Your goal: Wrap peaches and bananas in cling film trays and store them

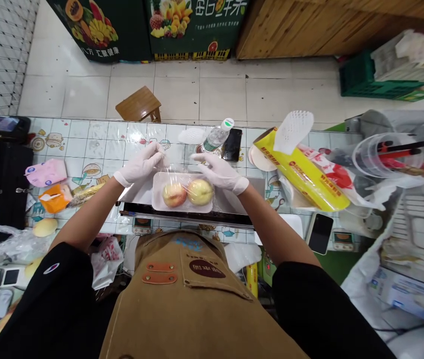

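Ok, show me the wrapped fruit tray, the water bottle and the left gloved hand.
wrapped fruit tray (156, 192), head view, left rim.
water bottle (215, 137), head view, mid-body.
left gloved hand (140, 164), head view, back of glove.

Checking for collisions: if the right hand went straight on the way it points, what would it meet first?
The gloved right hand points toward the gloved left hand, and would probably meet its fingertips first, though depth is hard to judge.

The lone head-worn view looks forward and down over the apron, onto the left hand and right hand.
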The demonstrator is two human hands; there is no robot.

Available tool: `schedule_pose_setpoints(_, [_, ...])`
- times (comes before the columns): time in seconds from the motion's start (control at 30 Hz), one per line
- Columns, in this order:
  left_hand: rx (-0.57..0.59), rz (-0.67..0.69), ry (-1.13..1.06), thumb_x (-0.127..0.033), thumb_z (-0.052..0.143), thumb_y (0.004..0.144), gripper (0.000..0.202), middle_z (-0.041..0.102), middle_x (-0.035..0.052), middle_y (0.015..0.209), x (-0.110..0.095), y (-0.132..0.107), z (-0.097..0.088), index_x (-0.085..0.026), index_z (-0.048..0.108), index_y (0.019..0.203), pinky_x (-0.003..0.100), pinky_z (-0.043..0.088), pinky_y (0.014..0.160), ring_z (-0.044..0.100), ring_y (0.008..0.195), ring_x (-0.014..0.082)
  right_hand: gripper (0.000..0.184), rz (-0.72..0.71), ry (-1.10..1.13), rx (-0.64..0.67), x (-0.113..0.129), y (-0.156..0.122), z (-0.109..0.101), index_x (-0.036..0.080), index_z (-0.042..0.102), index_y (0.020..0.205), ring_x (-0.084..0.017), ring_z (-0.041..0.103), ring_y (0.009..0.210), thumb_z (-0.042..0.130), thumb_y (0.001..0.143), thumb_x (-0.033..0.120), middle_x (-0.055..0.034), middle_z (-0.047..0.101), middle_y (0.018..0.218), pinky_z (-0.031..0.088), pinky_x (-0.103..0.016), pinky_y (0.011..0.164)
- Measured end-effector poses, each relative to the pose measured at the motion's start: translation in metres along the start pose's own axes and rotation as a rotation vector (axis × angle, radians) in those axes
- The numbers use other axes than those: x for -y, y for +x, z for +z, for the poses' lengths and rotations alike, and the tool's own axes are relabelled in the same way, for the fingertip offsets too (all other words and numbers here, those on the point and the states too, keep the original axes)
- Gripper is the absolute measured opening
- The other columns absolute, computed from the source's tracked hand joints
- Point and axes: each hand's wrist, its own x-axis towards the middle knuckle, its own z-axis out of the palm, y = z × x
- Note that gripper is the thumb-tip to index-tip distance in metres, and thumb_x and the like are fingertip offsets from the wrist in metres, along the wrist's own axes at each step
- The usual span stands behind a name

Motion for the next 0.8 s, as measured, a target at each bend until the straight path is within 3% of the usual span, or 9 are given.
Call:
schedule_pose_setpoints(0.1, [0.051, 0.018, -0.083, -0.041, 0.059, 0.108, 0.024, 0.072, 0.0031, 0.086, -0.011, 0.002, 0.007, -0.021, 0.053, 0.097, 0.031, 0.059, 0.077, 0.070, 0.078, 0.0151, 0.031, -0.082, -0.002, 0.248, 0.012, 0.016, 0.001, 0.019, 0.078, 0.116, -0.026, 0.072, 0.114, 0.057, 0.098, 0.032, -0.0096, 0.080, 0.123, 0.054, -0.043, 0.104])
schedule_pose_setpoints(0.17, [0.096, 0.053, -0.129, -0.050, 0.062, 0.107, 0.032, 0.075, 0.0048, 0.090, -0.018, 0.000, 0.011, -0.021, 0.054, 0.097, 0.032, 0.061, 0.078, 0.073, 0.081, 0.0160, 0.025, -0.082, -0.011, 0.303, 0.020, 0.020, -0.002, 0.018, 0.077, 0.100, -0.023, 0.072, 0.100, 0.056, 0.097, 0.032, -0.0071, 0.081, 0.105, 0.055, -0.039, 0.097])
schedule_pose_setpoints(0.33, [0.100, 0.143, -0.211, -0.061, 0.064, 0.105, 0.042, 0.075, 0.0041, 0.090, -0.039, -0.019, 0.018, -0.021, 0.054, 0.098, 0.031, 0.063, 0.077, 0.075, 0.080, 0.0160, 0.026, -0.014, -0.041, 0.099, 0.056, 0.000, -0.025, 0.017, 0.072, 0.093, -0.019, 0.067, 0.084, 0.054, 0.101, 0.034, -0.0048, 0.077, 0.091, 0.050, -0.032, 0.081])
schedule_pose_setpoints(0.47, [0.073, 0.190, -0.121, -0.054, 0.061, 0.108, 0.035, 0.072, 0.0032, 0.089, -0.060, -0.064, 0.020, -0.021, 0.056, 0.100, 0.026, 0.059, 0.067, 0.069, 0.072, 0.0128, 0.026, -0.070, -0.155, 0.068, 0.105, -0.053, -0.034, 0.020, 0.075, 0.094, -0.017, 0.067, 0.080, 0.054, 0.105, 0.032, -0.0034, 0.077, 0.089, 0.046, -0.029, 0.075])
schedule_pose_setpoints(0.53, [0.119, 0.218, -0.014, -0.047, 0.059, 0.111, 0.030, 0.071, 0.0034, 0.088, -0.067, -0.098, 0.021, -0.020, 0.061, 0.098, 0.026, 0.057, 0.067, 0.068, 0.074, 0.0129, 0.027, -0.130, -0.230, 0.134, 0.127, -0.087, -0.025, 0.023, 0.076, 0.098, -0.016, 0.065, 0.077, 0.053, 0.108, 0.032, -0.0023, 0.077, 0.087, 0.043, -0.028, 0.070])
schedule_pose_setpoints(0.63, [0.307, 0.231, 0.125, -0.037, 0.055, 0.112, 0.026, 0.073, 0.0042, 0.088, -0.064, -0.155, 0.027, -0.020, 0.066, 0.096, 0.026, 0.057, 0.074, 0.068, 0.080, 0.0141, 0.031, -0.212, -0.252, 0.288, 0.143, -0.138, 0.006, 0.024, 0.078, 0.103, -0.015, 0.064, 0.073, 0.049, 0.112, 0.032, -0.0025, 0.076, 0.085, 0.039, -0.028, 0.065])
schedule_pose_setpoints(0.7, [0.414, 0.176, 0.158, -0.032, 0.053, 0.112, 0.026, 0.074, 0.0040, 0.089, -0.050, -0.189, 0.037, -0.020, 0.067, 0.095, 0.026, 0.056, 0.075, 0.068, 0.080, 0.0140, 0.032, -0.195, -0.174, 0.397, 0.139, -0.163, 0.032, 0.023, 0.077, 0.101, -0.016, 0.067, 0.075, 0.049, 0.112, 0.031, -0.0033, 0.077, 0.087, 0.041, -0.028, 0.067])
schedule_pose_setpoints(0.8, [0.420, 0.001, 0.159, -0.031, 0.053, 0.110, 0.026, 0.075, 0.0035, 0.088, -0.010, -0.222, 0.059, -0.020, 0.068, 0.092, 0.027, 0.055, 0.075, 0.066, 0.078, 0.0147, 0.031, -0.068, -0.006, 0.519, 0.117, -0.185, 0.072, 0.022, 0.077, 0.101, -0.018, 0.071, 0.084, 0.049, 0.112, 0.032, -0.0047, 0.080, 0.095, 0.047, -0.028, 0.076])
